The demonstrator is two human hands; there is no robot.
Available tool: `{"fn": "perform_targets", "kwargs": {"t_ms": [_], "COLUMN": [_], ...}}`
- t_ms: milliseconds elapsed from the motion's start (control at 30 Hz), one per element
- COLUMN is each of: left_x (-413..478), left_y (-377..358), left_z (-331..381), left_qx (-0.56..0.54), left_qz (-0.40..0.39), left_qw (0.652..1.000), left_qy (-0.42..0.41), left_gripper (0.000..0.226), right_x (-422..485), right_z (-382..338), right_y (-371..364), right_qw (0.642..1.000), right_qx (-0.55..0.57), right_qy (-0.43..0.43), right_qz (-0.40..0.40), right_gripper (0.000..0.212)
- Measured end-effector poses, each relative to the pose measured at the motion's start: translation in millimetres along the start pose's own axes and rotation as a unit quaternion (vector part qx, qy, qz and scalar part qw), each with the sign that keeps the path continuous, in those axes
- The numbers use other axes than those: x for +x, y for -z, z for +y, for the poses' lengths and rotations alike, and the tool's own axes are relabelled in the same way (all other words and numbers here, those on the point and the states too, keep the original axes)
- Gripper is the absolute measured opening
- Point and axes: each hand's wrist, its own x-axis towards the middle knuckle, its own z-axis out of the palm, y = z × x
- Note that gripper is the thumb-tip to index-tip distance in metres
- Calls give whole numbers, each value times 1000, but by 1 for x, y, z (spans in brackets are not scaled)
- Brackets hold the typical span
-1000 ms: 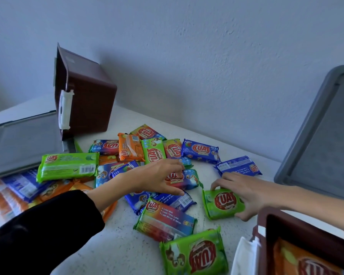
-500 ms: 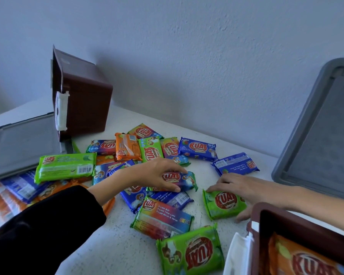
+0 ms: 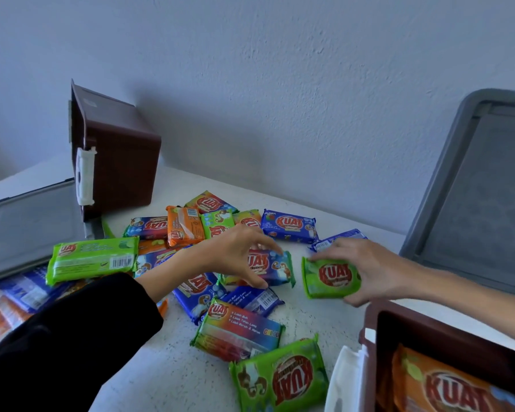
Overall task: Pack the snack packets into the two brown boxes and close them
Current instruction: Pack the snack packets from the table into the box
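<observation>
Two brown boxes are sitting on the white speckled table (image 3: 167, 379). The far-left box (image 3: 122, 165) is lying on its side, its white latch (image 3: 85, 176) facing near and its flat grey lid (image 3: 27, 227) stretching out to the left. The near-right box (image 3: 428, 331) is standing open at the near right corner, its raised grey lid (image 3: 482, 188) leaning up behind it, and an orange packet (image 3: 446, 385) is lying inside. Between the boxes, more than a dozen snack packets are lying scattered, several overlapping. The left hand (image 3: 235, 257), coming out of a black sleeve (image 3: 57, 346), is reaching into the heap and pinching a multicoloured packet (image 3: 275, 267), thumb at its near edge and fingers at its far edge. The right hand (image 3: 369, 269) is grasping a small green packet (image 3: 330, 278) just right of that one, fingers curling over its far edge and thumb at its near edge; whether this packet is resting on the table cannot be told. Also lying loose are a long green packet (image 3: 92, 260) at the left, overlapping blue and orange ones; a rainbow packet (image 3: 238, 331) and a large green packet (image 3: 280, 379) near the middle; and a blue packet (image 3: 290, 226) on the far side.
</observation>
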Motion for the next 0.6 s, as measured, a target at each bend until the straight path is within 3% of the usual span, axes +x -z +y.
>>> {"fn": "perform_targets", "kwargs": {"t_ms": [300, 600], "left_x": [6, -4], "left_y": [42, 46], "left_z": [57, 162], "left_qx": [8, 78], "left_qz": [97, 104], "left_qw": [992, 965], "left_qy": [-82, -228], "left_gripper": [57, 59], "right_x": [-58, -171], "right_z": [-13, -50], "right_y": [68, 84], "right_qw": [985, 982], "right_qx": [14, -14], "right_qy": [-78, -114], "right_qz": [156, 147], "right_gripper": [77, 80]}}
